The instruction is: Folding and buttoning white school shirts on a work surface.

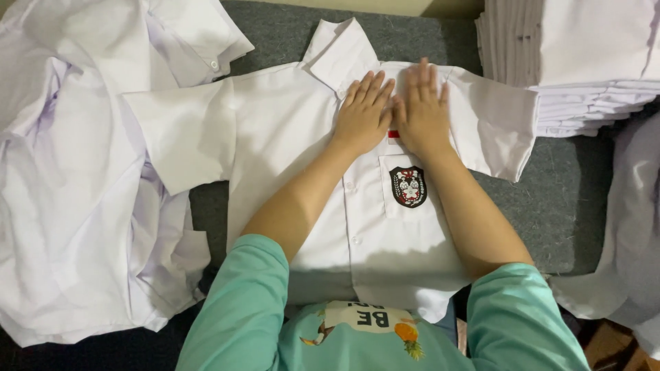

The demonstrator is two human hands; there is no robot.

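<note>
A white short-sleeved shirt (289,158) lay spread front-up on a grey cloth surface (550,199), collar pointing away from the person. Both hands rested palm-down on its upper chest, side by side and almost touching. The left hand (363,115) lay just below the collar (340,51); the right hand (421,110) lay above the breast pocket (405,189). The fingers of each hand were stretched out flat and close together, pressing on the fabric and gripping nothing.

There was one shirt under the hands, with two sleeves spread to either side. One dark badge (408,186) sat on the pocket, and one small red tab (393,135) showed between the wrists. Three buttons could be made out down the front.

A loose heap of white shirts (75,192) lay to the left; how many it held could not be told. A neat stack of folded white shirts (584,75) stood at the upper right, cut off by the frame edge. More white cloth (636,227) was cut off at the right. The shirt's lower hem was hidden behind the person's teal sleeves (240,309).
</note>
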